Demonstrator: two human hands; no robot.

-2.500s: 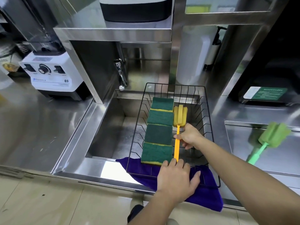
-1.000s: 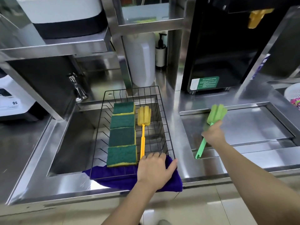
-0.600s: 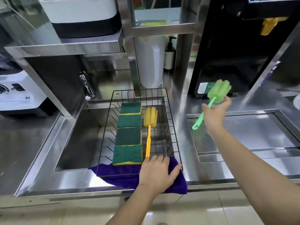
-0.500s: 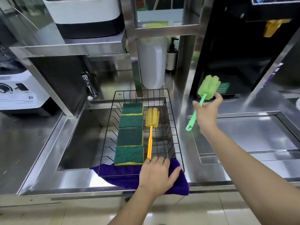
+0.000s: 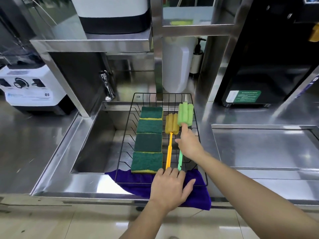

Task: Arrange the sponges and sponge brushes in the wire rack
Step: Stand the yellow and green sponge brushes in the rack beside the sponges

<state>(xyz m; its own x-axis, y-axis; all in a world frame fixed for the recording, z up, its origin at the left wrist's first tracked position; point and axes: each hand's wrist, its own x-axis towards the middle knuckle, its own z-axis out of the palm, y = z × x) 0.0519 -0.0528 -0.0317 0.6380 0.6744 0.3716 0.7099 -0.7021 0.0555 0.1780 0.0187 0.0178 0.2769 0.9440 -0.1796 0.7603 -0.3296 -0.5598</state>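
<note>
A black wire rack point(image 5: 198, 135) sits over the sink, its near end on a purple cloth point(image 5: 198, 199). Several green-topped sponges point(image 5: 149, 142) lie in a row along its left side. To their right lies a yellow sponge brush point(image 5: 170, 135). A green sponge brush point(image 5: 185, 113) is in the rack at the right of the yellow one. My right hand point(image 5: 189, 144) grips its handle in the middle, forefinger stretched toward the head. My left hand point(image 5: 170, 186) rests flat on the rack's near edge, fingers spread.
A steel sink point(image 5: 96, 144) lies under the rack with a tap point(image 5: 107, 87) behind. A white blender base point(image 5: 31, 88) stands at left. A white jug point(image 5: 176, 66) and a pump bottle point(image 5: 196, 57) stand behind the rack. A black machine point(image 5: 259, 66) and a steel tray recess point(image 5: 265, 145) are at right.
My right hand picked the green sponge brush off the right counter and carried it left and down into the rack beside the yellow brush. My left hand stayed on the rack's near edge.
</note>
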